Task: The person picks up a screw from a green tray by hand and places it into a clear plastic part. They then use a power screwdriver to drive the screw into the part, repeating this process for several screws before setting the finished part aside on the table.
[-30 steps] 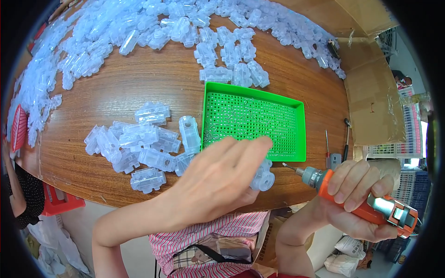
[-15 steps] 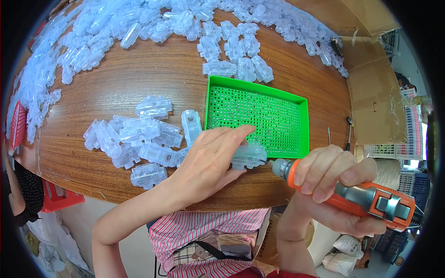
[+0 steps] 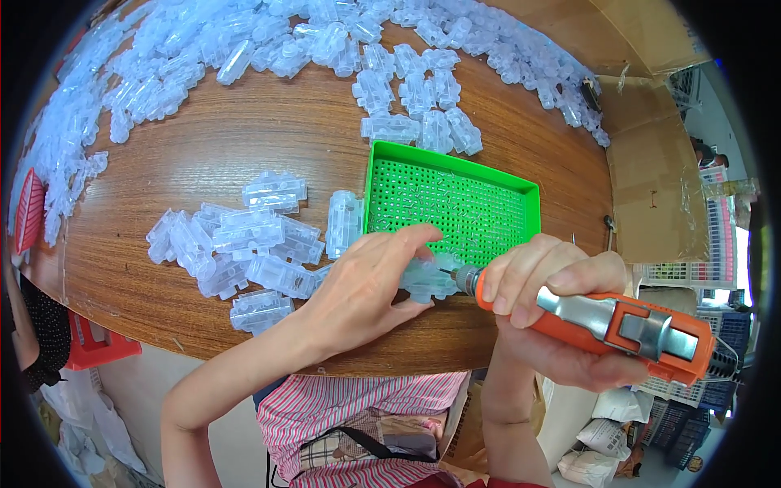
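Observation:
My left hand (image 3: 366, 281) grips a clear plastic housing (image 3: 429, 282) at the near edge of the wooden table, thumb below it and fingers above. In my right hand (image 3: 557, 293) is an orange electric screwdriver (image 3: 683, 346) with a silver lever, fingers wrapped round its body. It lies nearly level, its metal chuck pointing left right up against the housing's right end. The bit's tip is hard to make out inside the clear plastic. Just beyond the housing stands a green perforated tray (image 3: 533, 211) with many small metal screws scattered over its bottom.
Loose clear housings (image 3: 248, 228) lie left of my left hand, and another group (image 3: 419, 93) sits behind the tray. A large heap (image 3: 268, 28) runs along the far side. Cardboard (image 3: 655, 179) walls the right side. A red leaf-shaped piece (image 3: 30, 211) is at far left.
The screwdriver has moved left and slightly up, closing the gap so its chuck meets the housing. My left hand keeps its hold. The whole view has shifted a little.

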The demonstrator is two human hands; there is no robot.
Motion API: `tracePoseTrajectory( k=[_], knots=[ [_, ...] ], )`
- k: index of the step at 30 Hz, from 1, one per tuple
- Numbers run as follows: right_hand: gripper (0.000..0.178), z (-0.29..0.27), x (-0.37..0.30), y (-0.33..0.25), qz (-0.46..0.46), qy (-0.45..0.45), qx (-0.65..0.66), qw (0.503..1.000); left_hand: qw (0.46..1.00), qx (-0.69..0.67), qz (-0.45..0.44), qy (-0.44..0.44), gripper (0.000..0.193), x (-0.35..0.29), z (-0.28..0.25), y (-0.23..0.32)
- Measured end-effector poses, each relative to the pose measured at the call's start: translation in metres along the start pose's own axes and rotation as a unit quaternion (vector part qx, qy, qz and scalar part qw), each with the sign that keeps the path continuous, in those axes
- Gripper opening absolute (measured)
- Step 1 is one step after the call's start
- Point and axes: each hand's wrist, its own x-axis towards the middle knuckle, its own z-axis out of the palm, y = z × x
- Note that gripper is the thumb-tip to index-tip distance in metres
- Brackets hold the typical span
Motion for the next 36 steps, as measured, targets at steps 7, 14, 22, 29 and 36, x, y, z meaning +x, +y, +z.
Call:
tracePoseTrajectory(
  k=[7,14,22,29,36],
  knots=[
    [0.082,0.006,-0.001,0.001,0.016,-0.016,-0.024,0.999,0.999,0.007,0.030,0.043,0.064,-0.002,0.005,0.003],
    [0.083,-0.001,-0.004,0.004,0.026,-0.026,-0.056,0.998,0.997,-0.014,0.060,0.055,0.056,0.000,0.011,-0.003],
    [0.083,0.002,-0.002,0.013,0.025,-0.047,-0.087,0.995,0.997,-0.009,0.056,0.050,0.060,0.001,0.008,-0.004],
    [0.083,-0.007,0.027,-0.014,-0.014,0.071,0.069,0.995,0.986,0.080,0.104,0.104,0.068,-0.002,-0.002,0.017],
    [0.049,-0.024,0.011,0.011,0.067,0.191,-0.224,0.953,0.912,0.172,0.343,0.145,0.053,-0.033,-0.028,-0.004]
  ],
)
